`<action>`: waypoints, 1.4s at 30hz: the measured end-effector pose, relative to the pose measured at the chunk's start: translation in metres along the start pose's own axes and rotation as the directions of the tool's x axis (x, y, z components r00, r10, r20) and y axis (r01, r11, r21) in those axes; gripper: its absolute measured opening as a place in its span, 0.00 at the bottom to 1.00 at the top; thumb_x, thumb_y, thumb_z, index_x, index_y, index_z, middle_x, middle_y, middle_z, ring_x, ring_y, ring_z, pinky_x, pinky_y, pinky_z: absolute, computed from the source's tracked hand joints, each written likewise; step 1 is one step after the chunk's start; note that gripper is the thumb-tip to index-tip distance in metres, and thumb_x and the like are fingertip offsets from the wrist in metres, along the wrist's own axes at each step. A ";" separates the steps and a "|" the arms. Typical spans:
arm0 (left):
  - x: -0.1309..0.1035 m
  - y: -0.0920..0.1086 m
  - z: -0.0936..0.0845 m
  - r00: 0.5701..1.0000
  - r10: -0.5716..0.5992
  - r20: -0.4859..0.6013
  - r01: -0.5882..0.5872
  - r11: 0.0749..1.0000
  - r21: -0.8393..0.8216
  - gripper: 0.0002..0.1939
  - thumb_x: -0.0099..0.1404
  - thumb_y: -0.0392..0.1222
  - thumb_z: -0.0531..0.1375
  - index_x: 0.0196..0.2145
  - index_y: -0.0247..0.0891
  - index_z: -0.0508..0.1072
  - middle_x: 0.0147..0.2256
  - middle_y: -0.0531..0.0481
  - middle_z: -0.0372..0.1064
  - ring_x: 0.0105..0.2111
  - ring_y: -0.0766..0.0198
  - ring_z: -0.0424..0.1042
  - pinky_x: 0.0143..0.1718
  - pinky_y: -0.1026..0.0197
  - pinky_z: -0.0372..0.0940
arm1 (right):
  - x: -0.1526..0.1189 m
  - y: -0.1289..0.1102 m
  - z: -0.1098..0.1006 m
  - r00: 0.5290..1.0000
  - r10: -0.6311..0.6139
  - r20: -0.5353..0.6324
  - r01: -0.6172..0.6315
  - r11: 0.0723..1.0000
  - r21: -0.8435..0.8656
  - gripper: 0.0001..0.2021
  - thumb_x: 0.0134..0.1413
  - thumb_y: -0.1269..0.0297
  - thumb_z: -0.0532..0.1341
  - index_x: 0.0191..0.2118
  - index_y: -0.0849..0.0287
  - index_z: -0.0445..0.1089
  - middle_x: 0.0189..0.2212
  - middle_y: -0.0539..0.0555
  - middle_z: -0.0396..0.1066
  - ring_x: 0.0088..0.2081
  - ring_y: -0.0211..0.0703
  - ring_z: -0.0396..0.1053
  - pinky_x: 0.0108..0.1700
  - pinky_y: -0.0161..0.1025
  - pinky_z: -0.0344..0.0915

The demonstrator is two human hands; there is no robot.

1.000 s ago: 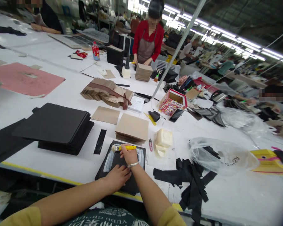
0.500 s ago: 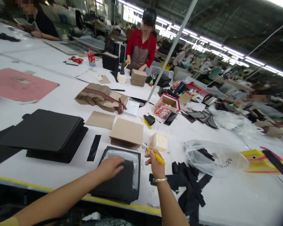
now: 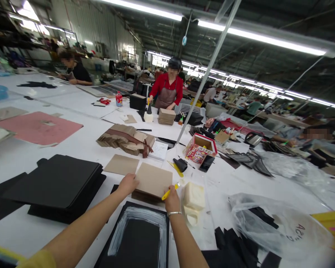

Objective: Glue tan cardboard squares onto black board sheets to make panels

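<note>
My left hand [image 3: 128, 185] touches the left edge of a stack of beige boards [image 3: 154, 179], its fingers close together. My right hand [image 3: 172, 199] is at the stack's right edge, closed round a yellow-handled brush [image 3: 167, 193] with its bristles pointing up and right. Nearer to me lies a black panel [image 3: 141, 238] with a white smeared band along its top and sides. A cream plastic container [image 3: 194, 196] stands right of my right hand. Left of the boards sits a pile of black sheets [image 3: 56, 180]; a single beige board [image 3: 122, 164] lies behind my left hand.
Behind the boards are a tied brown bundle [image 3: 125, 138], a notepad [image 3: 159, 149] and a red patterned box [image 3: 201, 148]. Black strips [image 3: 236, 245] and a clear plastic bag [image 3: 279, 223] lie at right. A slanted pole [image 3: 205, 78] rises mid-table. A person in red [image 3: 169, 87] stands across.
Both hands have moved forward from the black panel to the beige stack, my right still holding the brush. The white band now shows uncovered on the left side too. The view has tilted up.
</note>
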State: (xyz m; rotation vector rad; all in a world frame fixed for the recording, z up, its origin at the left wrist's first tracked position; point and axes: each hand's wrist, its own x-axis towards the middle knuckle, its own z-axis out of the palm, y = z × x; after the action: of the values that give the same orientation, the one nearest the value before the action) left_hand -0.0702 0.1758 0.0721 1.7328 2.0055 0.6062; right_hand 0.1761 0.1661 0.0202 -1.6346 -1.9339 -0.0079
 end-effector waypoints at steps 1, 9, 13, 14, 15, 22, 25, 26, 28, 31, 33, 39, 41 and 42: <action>-0.001 0.001 -0.002 1.000 -0.006 -0.020 0.005 0.999 -0.033 0.13 0.53 0.45 0.56 0.32 0.33 0.72 0.36 0.40 0.69 0.37 0.55 0.69 0.40 0.56 0.61 | -0.001 0.000 0.001 1.000 -0.003 -0.006 0.003 1.000 0.001 0.05 0.51 0.70 0.54 0.37 0.60 0.60 0.24 0.51 0.64 0.22 0.38 0.63 0.23 0.33 0.53; 0.000 0.019 -0.012 0.991 -0.111 -0.069 0.073 0.906 -0.417 0.13 0.52 0.43 0.57 0.34 0.32 0.71 0.29 0.46 0.70 0.30 0.62 0.69 0.34 0.61 0.63 | 0.007 -0.015 -0.013 0.925 0.260 0.278 -0.264 0.964 -0.025 0.09 0.53 0.66 0.53 0.41 0.61 0.60 0.30 0.54 0.66 0.28 0.38 0.65 0.28 0.33 0.54; -0.014 0.027 -0.016 0.988 -0.156 0.001 0.127 0.794 -0.594 0.21 0.52 0.48 0.57 0.40 0.30 0.69 0.28 0.48 0.71 0.27 0.65 0.69 0.28 0.64 0.63 | 0.017 -0.013 -0.036 0.918 0.309 0.248 -0.338 0.938 0.083 0.12 0.50 0.61 0.55 0.40 0.60 0.60 0.26 0.50 0.65 0.27 0.38 0.64 0.29 0.33 0.55; -0.021 0.028 -0.019 0.987 -0.156 0.028 0.137 0.756 -0.640 0.23 0.52 0.50 0.57 0.41 0.31 0.69 0.29 0.48 0.71 0.26 0.66 0.68 0.27 0.64 0.62 | 0.017 -0.011 -0.044 0.925 0.322 0.199 -0.350 0.928 0.126 0.12 0.50 0.60 0.55 0.39 0.59 0.59 0.27 0.50 0.65 0.27 0.38 0.64 0.29 0.33 0.55; -0.030 0.028 -0.021 0.986 -0.154 0.059 0.152 0.710 -0.687 0.24 0.50 0.51 0.58 0.40 0.31 0.70 0.29 0.48 0.71 0.25 0.66 0.68 0.26 0.65 0.62 | 0.016 -0.008 -0.053 0.931 0.335 0.149 -0.357 0.918 0.170 0.12 0.50 0.58 0.55 0.39 0.59 0.59 0.27 0.49 0.66 0.27 0.38 0.64 0.30 0.33 0.56; -0.126 -0.013 -0.023 0.954 -0.130 0.268 0.267 0.774 -0.574 0.18 0.51 0.55 0.57 0.25 0.34 0.71 0.18 0.55 0.63 0.19 0.69 0.61 0.22 0.67 0.56 | -0.073 -0.007 -0.106 0.955 0.273 0.117 -0.296 0.914 0.278 0.11 0.53 0.55 0.54 0.35 0.58 0.58 0.25 0.49 0.64 0.26 0.37 0.64 0.30 0.33 0.59; -0.161 -0.044 -0.007 0.949 -0.116 0.292 0.234 0.880 -0.413 0.18 0.54 0.55 0.55 0.22 0.35 0.70 0.16 0.56 0.61 0.20 0.68 0.60 0.21 0.67 0.54 | -0.126 -0.011 -0.101 0.945 0.244 0.219 -0.295 0.924 0.243 0.09 0.54 0.56 0.52 0.33 0.57 0.57 0.23 0.47 0.62 0.23 0.36 0.63 0.27 0.32 0.58; -0.168 -0.052 -0.001 0.951 -0.118 0.284 0.226 0.895 -0.384 0.19 0.54 0.55 0.54 0.21 0.36 0.70 0.17 0.56 0.62 0.21 0.67 0.61 0.22 0.67 0.54 | -0.139 -0.012 -0.096 0.944 0.228 0.238 -0.285 0.928 0.240 0.09 0.55 0.56 0.52 0.33 0.57 0.57 0.23 0.47 0.62 0.23 0.36 0.62 0.27 0.32 0.58; -0.177 -0.064 0.010 0.958 -0.122 0.261 0.215 0.905 -0.366 0.19 0.55 0.55 0.53 0.20 0.36 0.69 0.18 0.55 0.63 0.23 0.66 0.62 0.24 0.66 0.54 | -0.155 -0.011 -0.085 0.948 0.199 0.247 -0.259 0.935 0.242 0.09 0.56 0.56 0.51 0.33 0.57 0.57 0.23 0.48 0.61 0.23 0.36 0.63 0.28 0.32 0.59; -0.179 -0.073 0.020 0.960 -0.139 0.242 0.227 0.894 -0.386 0.19 0.55 0.54 0.53 0.20 0.36 0.69 0.20 0.54 0.64 0.24 0.65 0.63 0.26 0.66 0.55 | -0.161 -0.009 -0.071 0.958 0.177 0.227 -0.230 0.946 0.231 0.10 0.56 0.56 0.50 0.33 0.58 0.57 0.23 0.48 0.62 0.24 0.36 0.63 0.28 0.33 0.59; -0.178 -0.075 0.023 0.958 -0.169 0.231 0.250 0.887 -0.388 0.19 0.55 0.55 0.53 0.21 0.36 0.69 0.20 0.54 0.65 0.25 0.65 0.64 0.27 0.66 0.55 | -0.158 -0.008 -0.066 0.960 0.170 0.222 -0.218 0.952 0.214 0.10 0.56 0.56 0.50 0.33 0.58 0.57 0.23 0.48 0.62 0.23 0.36 0.63 0.28 0.33 0.58; -0.174 -0.081 0.027 0.960 -0.204 0.194 0.263 0.893 -0.364 0.18 0.56 0.54 0.53 0.21 0.36 0.69 0.21 0.54 0.65 0.25 0.64 0.64 0.27 0.65 0.55 | -0.151 -0.010 -0.060 0.958 0.159 0.241 -0.202 0.965 0.166 0.11 0.56 0.55 0.50 0.33 0.58 0.57 0.23 0.48 0.62 0.22 0.37 0.63 0.27 0.33 0.57; -0.173 -0.082 0.029 0.960 -0.204 0.193 0.263 0.895 -0.360 0.18 0.56 0.54 0.53 0.21 0.36 0.69 0.20 0.54 0.66 0.25 0.64 0.64 0.27 0.65 0.55 | -0.151 -0.011 -0.060 0.956 0.161 0.246 -0.205 0.965 0.165 0.11 0.56 0.55 0.50 0.34 0.58 0.57 0.23 0.48 0.62 0.22 0.37 0.63 0.27 0.33 0.57; -0.173 -0.082 0.029 0.960 -0.208 0.190 0.264 0.897 -0.353 0.18 0.55 0.54 0.53 0.21 0.36 0.69 0.20 0.54 0.65 0.25 0.64 0.64 0.26 0.65 0.55 | -0.150 -0.011 -0.059 0.954 0.164 0.250 -0.210 0.963 0.167 0.11 0.56 0.55 0.50 0.34 0.58 0.57 0.23 0.48 0.63 0.22 0.37 0.64 0.27 0.33 0.58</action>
State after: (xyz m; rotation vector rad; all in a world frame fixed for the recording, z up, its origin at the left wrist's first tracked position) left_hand -0.0967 -0.0042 0.0064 1.2471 1.8169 0.7026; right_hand 0.2014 0.0068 0.0065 -1.7436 -1.8707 0.4531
